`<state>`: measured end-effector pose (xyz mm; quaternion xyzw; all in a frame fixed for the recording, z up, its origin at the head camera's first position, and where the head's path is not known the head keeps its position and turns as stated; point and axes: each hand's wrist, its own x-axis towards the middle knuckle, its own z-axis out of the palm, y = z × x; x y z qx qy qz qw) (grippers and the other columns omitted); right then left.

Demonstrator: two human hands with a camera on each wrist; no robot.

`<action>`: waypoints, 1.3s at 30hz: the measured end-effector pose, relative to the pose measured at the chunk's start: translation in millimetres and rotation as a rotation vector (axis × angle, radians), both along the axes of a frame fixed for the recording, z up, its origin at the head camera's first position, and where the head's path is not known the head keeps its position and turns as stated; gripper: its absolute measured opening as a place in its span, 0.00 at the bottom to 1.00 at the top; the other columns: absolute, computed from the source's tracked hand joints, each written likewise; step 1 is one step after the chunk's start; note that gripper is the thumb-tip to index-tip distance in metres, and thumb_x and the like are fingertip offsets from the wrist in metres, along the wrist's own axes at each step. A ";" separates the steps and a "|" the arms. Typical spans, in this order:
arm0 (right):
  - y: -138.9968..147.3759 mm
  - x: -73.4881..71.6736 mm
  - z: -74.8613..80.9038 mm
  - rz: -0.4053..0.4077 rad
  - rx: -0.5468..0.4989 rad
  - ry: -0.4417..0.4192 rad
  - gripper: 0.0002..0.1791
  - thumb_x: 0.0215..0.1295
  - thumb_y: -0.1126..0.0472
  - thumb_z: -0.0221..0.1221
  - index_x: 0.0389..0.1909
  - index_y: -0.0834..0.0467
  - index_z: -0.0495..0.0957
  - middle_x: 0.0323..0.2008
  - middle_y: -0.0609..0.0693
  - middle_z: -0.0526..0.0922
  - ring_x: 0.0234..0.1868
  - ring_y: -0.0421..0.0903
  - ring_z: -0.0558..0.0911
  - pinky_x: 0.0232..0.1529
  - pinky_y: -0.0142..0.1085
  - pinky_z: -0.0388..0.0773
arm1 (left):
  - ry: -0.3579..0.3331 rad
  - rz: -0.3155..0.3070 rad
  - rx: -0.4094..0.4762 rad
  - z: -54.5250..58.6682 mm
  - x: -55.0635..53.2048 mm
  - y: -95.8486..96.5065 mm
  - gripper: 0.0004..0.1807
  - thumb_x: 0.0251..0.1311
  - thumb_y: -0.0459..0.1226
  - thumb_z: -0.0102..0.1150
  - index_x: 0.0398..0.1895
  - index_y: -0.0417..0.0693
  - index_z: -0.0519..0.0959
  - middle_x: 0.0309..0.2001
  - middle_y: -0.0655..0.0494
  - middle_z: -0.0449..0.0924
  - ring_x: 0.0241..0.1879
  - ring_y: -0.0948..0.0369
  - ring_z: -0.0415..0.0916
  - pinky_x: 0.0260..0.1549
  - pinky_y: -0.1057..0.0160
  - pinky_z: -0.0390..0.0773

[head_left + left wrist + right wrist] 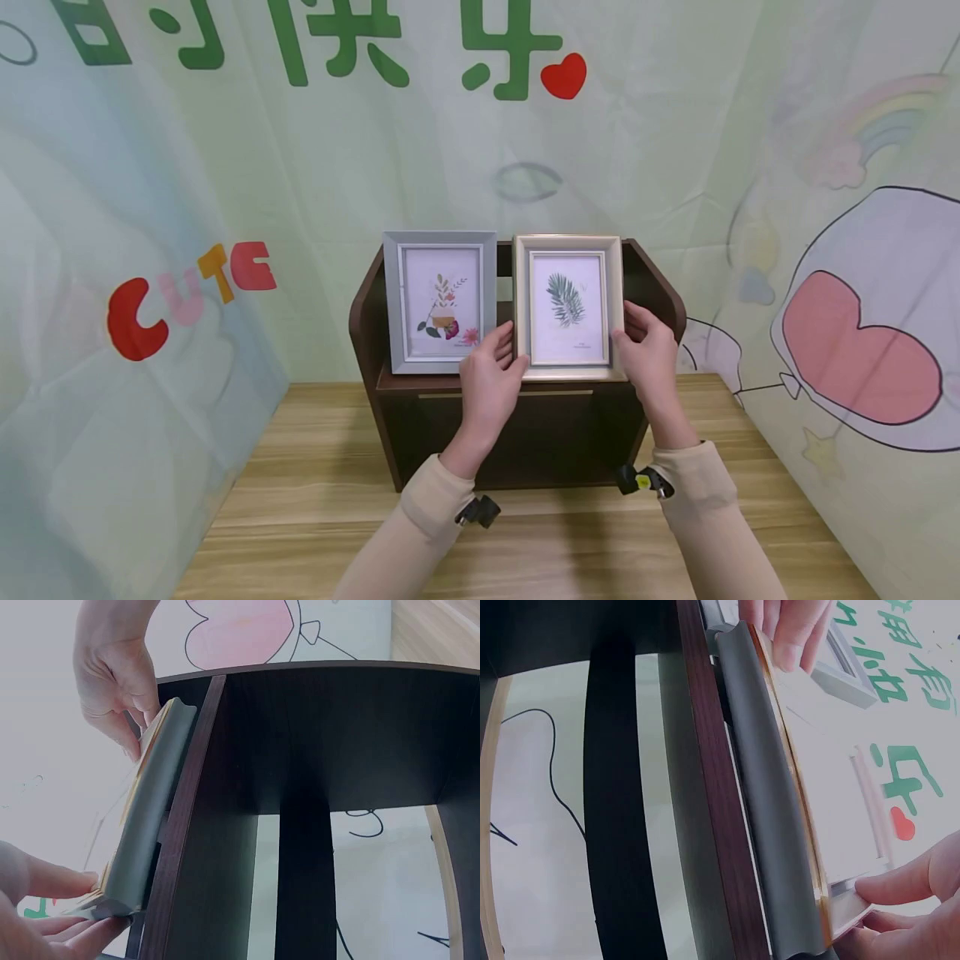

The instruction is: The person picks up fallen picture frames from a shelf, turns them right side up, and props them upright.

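Observation:
A gold-rimmed picture frame (569,372) with a green leaf print stands upright at the right of the dark brown shelf's (420,382) upper level. My left hand (491,372) grips its lower left edge, thumb in front and fingers along the side. At its right edge my right hand (647,350) pinches it between thumb and fingers. In the left wrist view the frame's (150,810) bottom edge lies close along the shelf board. Left of it stands a grey-blue picture frame (395,317) with a flower print, partly overlapped by my left fingers.
The shelf stands on a wood-grain table (315,500) and has an open lower compartment (517,437). Its side panels (660,300) rise beside the frames. Behind hangs a printed cloth (337,167), with more cloth at left and right.

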<state>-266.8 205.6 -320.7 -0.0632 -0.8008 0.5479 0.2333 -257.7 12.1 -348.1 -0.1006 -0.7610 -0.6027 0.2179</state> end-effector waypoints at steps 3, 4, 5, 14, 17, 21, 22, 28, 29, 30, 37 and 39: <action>0.0 -0.2 -0.3 0.005 -0.021 0.020 0.24 0.64 0.70 0.54 0.62 0.64 0.69 0.59 0.62 0.75 0.58 0.56 0.77 0.59 0.47 0.74 | 0.020 0.008 -0.011 1.3 -1.5 0.4 0.26 0.53 0.28 0.64 0.58 0.38 0.74 0.53 0.43 0.80 0.50 0.53 0.80 0.46 0.60 0.80; -0.2 0.0 -0.2 0.007 -0.025 0.031 0.24 0.64 0.70 0.54 0.62 0.65 0.69 0.59 0.62 0.75 0.58 0.56 0.77 0.59 0.47 0.73 | 0.029 0.011 -0.013 1.6 -2.1 0.5 0.26 0.53 0.28 0.64 0.58 0.37 0.75 0.53 0.42 0.80 0.50 0.53 0.80 0.46 0.60 0.80; -0.2 0.0 -0.1 0.010 -0.028 0.044 0.24 0.64 0.71 0.54 0.62 0.65 0.69 0.59 0.63 0.75 0.58 0.56 0.77 0.59 0.47 0.73 | 0.037 0.015 -0.017 2.0 -2.7 0.8 0.26 0.53 0.28 0.64 0.58 0.37 0.75 0.52 0.42 0.80 0.49 0.53 0.81 0.46 0.61 0.80; -1.7 -1.0 -2.4 0.028 -0.066 0.138 0.24 0.63 0.71 0.55 0.61 0.67 0.69 0.57 0.64 0.75 0.57 0.55 0.77 0.59 0.45 0.73 | 0.097 0.044 -0.048 3.2 -7.3 1.8 0.23 0.54 0.28 0.64 0.56 0.36 0.76 0.51 0.42 0.81 0.48 0.53 0.82 0.45 0.62 0.81; -2.3 -1.4 -3.3 0.040 -0.087 0.159 0.24 0.63 0.72 0.55 0.61 0.67 0.68 0.57 0.64 0.75 0.57 0.55 0.77 0.60 0.45 0.73 | 0.112 0.047 -0.054 3.6 -8.4 2.0 0.22 0.56 0.29 0.63 0.56 0.35 0.76 0.51 0.41 0.81 0.48 0.53 0.81 0.45 0.61 0.81; -2.7 -2.2 -4.6 0.055 -0.112 0.195 0.23 0.62 0.74 0.54 0.60 0.68 0.68 0.55 0.64 0.76 0.56 0.53 0.78 0.59 0.44 0.73 | 0.129 0.048 -0.054 3.8 -10.0 2.6 0.21 0.57 0.29 0.62 0.55 0.35 0.76 0.51 0.41 0.81 0.47 0.53 0.82 0.45 0.60 0.81; -2.8 -2.4 -5.1 0.055 -0.115 0.206 0.23 0.62 0.74 0.54 0.59 0.68 0.68 0.55 0.64 0.76 0.56 0.53 0.78 0.59 0.44 0.73 | 0.132 0.048 -0.055 3.8 -10.4 2.7 0.21 0.57 0.29 0.61 0.55 0.35 0.76 0.51 0.41 0.81 0.48 0.53 0.82 0.45 0.60 0.81; -5.0 -3.3 -8.5 0.037 -0.109 0.256 0.22 0.61 0.75 0.54 0.58 0.66 0.69 0.53 0.61 0.77 0.54 0.51 0.79 0.58 0.42 0.75 | 0.146 0.041 -0.074 5.3 -11.3 4.1 0.19 0.58 0.29 0.60 0.55 0.36 0.76 0.51 0.42 0.81 0.47 0.53 0.82 0.45 0.60 0.81; -5.3 -3.6 -8.7 0.033 -0.107 0.261 0.22 0.61 0.75 0.54 0.57 0.66 0.69 0.53 0.61 0.77 0.54 0.51 0.79 0.57 0.42 0.75 | 0.148 0.041 -0.079 5.6 -11.3 4.3 0.19 0.58 0.29 0.60 0.54 0.36 0.76 0.51 0.42 0.81 0.47 0.53 0.82 0.45 0.60 0.81; -5.8 -3.7 -8.8 0.029 -0.103 0.264 0.22 0.61 0.75 0.54 0.57 0.66 0.69 0.53 0.62 0.77 0.54 0.51 0.79 0.57 0.41 0.75 | 0.150 0.041 -0.084 6.0 -11.3 4.2 0.19 0.58 0.29 0.60 0.54 0.36 0.76 0.51 0.42 0.81 0.47 0.53 0.82 0.45 0.60 0.81; -7.8 -5.1 -7.9 0.021 -0.088 0.287 0.22 0.61 0.76 0.53 0.58 0.70 0.68 0.53 0.68 0.76 0.55 0.57 0.78 0.58 0.46 0.73 | 0.180 0.033 -0.119 7.7 -12.1 2.3 0.16 0.57 0.30 0.62 0.50 0.35 0.78 0.47 0.42 0.83 0.45 0.53 0.83 0.44 0.61 0.81; -7.5 -6.2 -8.9 0.015 -0.081 0.291 0.22 0.61 0.76 0.53 0.58 0.70 0.69 0.53 0.68 0.76 0.55 0.57 0.78 0.58 0.46 0.73 | 0.190 0.034 -0.128 7.8 -12.1 1.5 0.15 0.56 0.30 0.63 0.48 0.35 0.78 0.45 0.42 0.83 0.44 0.53 0.83 0.44 0.61 0.81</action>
